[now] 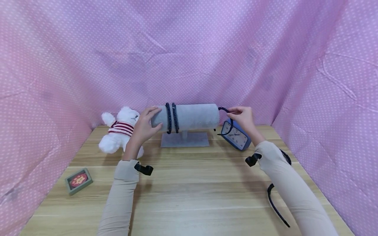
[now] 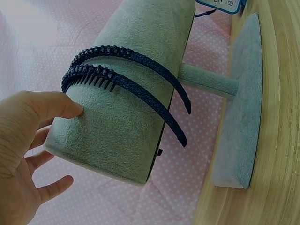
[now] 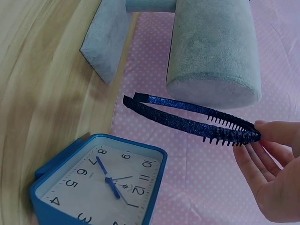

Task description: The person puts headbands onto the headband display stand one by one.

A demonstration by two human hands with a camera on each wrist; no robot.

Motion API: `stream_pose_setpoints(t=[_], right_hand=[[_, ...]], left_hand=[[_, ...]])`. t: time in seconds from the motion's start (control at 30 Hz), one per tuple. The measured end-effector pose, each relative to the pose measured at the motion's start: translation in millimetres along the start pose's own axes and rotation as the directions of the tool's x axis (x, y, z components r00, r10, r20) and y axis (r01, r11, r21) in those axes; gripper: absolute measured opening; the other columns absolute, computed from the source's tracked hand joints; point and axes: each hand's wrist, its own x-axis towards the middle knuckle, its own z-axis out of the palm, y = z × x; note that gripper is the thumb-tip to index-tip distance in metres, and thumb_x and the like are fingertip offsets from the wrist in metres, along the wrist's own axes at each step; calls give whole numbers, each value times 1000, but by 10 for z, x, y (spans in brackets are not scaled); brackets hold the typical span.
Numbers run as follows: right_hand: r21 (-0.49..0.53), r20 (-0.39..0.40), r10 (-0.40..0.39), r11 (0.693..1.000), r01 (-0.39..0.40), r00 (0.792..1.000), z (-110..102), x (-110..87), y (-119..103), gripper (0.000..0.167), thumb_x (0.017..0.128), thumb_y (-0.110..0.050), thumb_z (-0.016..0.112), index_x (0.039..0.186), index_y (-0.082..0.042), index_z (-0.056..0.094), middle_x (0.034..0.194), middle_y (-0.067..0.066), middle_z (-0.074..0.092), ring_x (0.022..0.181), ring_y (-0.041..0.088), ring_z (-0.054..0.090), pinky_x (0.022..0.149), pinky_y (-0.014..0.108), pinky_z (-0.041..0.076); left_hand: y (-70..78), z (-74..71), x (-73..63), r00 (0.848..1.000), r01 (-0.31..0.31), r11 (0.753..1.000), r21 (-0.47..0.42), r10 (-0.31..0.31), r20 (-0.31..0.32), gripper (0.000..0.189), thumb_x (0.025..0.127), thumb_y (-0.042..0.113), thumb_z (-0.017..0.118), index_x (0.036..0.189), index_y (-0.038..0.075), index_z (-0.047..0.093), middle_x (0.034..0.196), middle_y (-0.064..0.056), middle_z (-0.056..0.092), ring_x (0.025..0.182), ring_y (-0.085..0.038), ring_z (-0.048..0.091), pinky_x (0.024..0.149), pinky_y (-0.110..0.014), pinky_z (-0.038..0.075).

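A grey plush cylinder stand (image 1: 198, 116) lies level on a post above a flat base. Two dark beaded headbands (image 2: 140, 93) with comb teeth sit round it, toward its left part. My left hand (image 1: 145, 124) rests on the stand's left end, the thumb (image 2: 70, 108) against the plush and the other fingers spread behind. At the other end, my right hand (image 1: 242, 116) pinches a third dark headband (image 3: 187, 124) at the top of its curve between thumb and fingers. Its two tips point away from the hand, just off the stand's right end face.
A blue alarm clock (image 1: 236, 135) stands below my right hand. Another black headband (image 1: 276, 206) lies on the table, partly behind my right sleeve. To the left are a white plush toy (image 1: 121, 129) in a striped sweater and a small framed paw picture (image 1: 78, 181).
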Motion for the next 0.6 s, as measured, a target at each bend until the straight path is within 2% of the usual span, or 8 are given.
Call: stream_pose_setpoints(t=[0.37, 0.6], right_hand=[[-19, -33, -1, 1000, 0, 999, 138, 180, -51, 27, 91, -7, 75, 115, 5, 74, 114, 26, 73, 70, -11, 60, 65, 8, 51], [-14, -25, -8, 1000, 8, 1000, 204, 232, -178, 27, 90, -8, 76, 114, 3, 75, 114, 25, 74, 71, -8, 60, 64, 7, 50]], left_hand=[[-31, 8, 4, 1000, -20, 1000, 3, 20, -14, 60, 90, 12, 76, 146, 8, 56, 153, -15, 47, 145, -36, 39, 114, -53, 42], [-51, 20, 9, 1000, -19, 1000, 7, 19, -11, 60, 90, 13, 76, 146, 9, 56, 153, -13, 47, 145, -35, 39, 113, -53, 43]])
